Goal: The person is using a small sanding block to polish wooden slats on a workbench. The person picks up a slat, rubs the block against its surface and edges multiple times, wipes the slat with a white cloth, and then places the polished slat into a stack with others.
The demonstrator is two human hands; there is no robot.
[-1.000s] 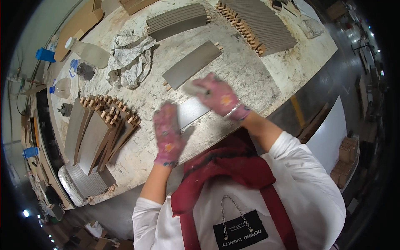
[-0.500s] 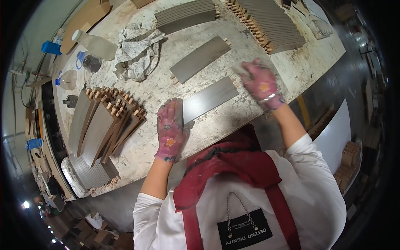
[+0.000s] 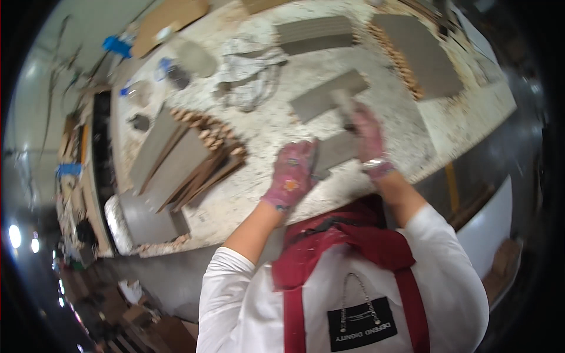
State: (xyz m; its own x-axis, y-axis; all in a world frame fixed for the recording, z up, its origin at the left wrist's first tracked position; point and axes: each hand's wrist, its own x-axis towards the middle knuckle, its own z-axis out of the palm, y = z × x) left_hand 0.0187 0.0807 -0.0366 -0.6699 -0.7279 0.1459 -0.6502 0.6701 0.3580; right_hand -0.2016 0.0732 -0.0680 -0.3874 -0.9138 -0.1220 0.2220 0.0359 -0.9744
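In pink flowered gloves, my two hands are at a flat grey board (image 3: 335,149) near the table's front edge. My left hand (image 3: 294,170) grips the board's left end, thumb on the near side. Over its right end, my right hand (image 3: 368,132) is closed, with a small pale block-like piece (image 3: 341,101) at its fingertips, blurred by motion; its kind I cannot make out. Just beyond lies a second grey board (image 3: 323,97) with small pegs at its ends.
A leaning pile of pegged boards (image 3: 176,159) stands at left. Boards are stacked at the back (image 3: 318,35) and back right (image 3: 421,53). Crumpled paper or cloth (image 3: 250,73), a clear bottle (image 3: 191,54) and smaller containers sit at back left. The table edge (image 3: 465,141) slants along the right.
My right hand has come left from beyond the board's right end to over it, with the pale piece. My left hand stays on the board's left end. The whole view has shifted.
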